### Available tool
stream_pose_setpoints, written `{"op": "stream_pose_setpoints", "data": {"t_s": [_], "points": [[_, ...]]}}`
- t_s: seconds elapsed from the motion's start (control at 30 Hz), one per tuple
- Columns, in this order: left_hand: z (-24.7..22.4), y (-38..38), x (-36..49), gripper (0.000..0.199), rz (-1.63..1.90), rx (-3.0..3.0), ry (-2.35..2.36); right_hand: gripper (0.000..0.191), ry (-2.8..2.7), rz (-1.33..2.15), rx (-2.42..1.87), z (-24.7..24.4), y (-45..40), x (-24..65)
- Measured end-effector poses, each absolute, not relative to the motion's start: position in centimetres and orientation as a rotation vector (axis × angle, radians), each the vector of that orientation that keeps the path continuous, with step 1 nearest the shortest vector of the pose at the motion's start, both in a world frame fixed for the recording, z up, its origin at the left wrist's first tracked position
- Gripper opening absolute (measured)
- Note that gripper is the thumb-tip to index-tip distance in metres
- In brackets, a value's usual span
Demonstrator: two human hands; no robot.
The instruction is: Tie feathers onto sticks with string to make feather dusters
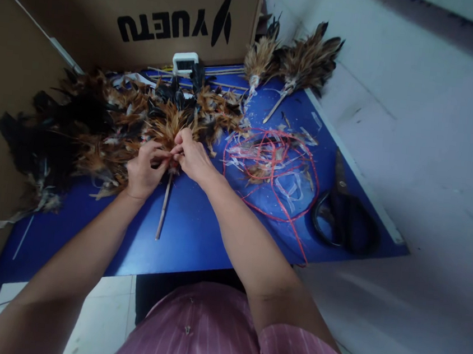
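Both my hands meet at the base of a brown feather bundle (168, 127) tied round a thin stick (164, 209), whose bare end points toward me on the blue table. My left hand (146, 168) is closed, thumb and fingertips pinched at the bundle's neck. Touching the same spot from the right, my right hand (191, 154) is also pinched shut. Whatever lies between the fingertips is too small to make out. Loose brown feathers (103, 157) spread behind and left of my hands.
Red string (274, 164) lies tangled with clear plastic strips right of my hands. Black-handled scissors (344, 216) rest near the right edge. Two finished-looking feather bundles (310, 61) stand at the back right. A dark feather bunch (46, 140) lies left. Cardboard boxes (89, 4) wall the back.
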State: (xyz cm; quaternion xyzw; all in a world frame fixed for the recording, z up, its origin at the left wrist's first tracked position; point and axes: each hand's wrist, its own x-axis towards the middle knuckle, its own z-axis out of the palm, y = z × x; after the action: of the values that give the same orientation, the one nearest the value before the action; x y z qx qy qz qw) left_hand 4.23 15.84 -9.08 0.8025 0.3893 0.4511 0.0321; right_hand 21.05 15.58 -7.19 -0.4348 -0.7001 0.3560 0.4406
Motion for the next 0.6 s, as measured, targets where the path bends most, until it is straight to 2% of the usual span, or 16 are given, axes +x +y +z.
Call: {"op": "stream_pose_setpoints", "data": {"t_s": [0.6], "points": [[-8.3,15.4,4.7,0.046,1.315,2.15,1.341,0.026,-1.803,0.747,-1.191,-6.7,14.5,21.4]]}}
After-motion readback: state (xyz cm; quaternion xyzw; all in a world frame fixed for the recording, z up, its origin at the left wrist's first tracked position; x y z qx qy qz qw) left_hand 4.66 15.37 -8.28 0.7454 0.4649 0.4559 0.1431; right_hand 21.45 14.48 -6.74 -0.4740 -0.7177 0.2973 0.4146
